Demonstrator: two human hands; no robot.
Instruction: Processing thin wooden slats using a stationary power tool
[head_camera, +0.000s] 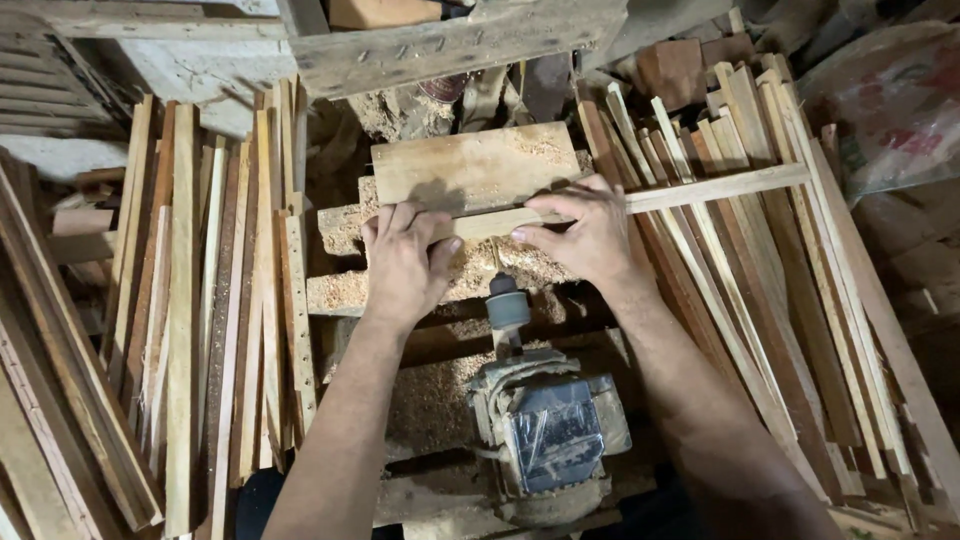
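Both of my hands press on a long thin wooden strip (700, 190) that lies across a sawdust-covered work block. My left hand (405, 260) lies flat on the strip's left end, fingers together. My right hand (585, 235) pinches the strip just right of centre, and the strip runs out to the right over leaning slats. Behind the strip lies a flat wooden board (470, 165). Just below my hands a grey spindle head (507, 305) rises from an electric motor (545, 435) wrapped in plastic.
Many wooden slats (200, 300) lean in a stack on the left. More slats (770, 300) fan out on the right. Sawdust (430, 400) covers the wooden frame around the motor. A heavy beam (450, 45) crosses the top, and a sack (895, 100) sits at the upper right.
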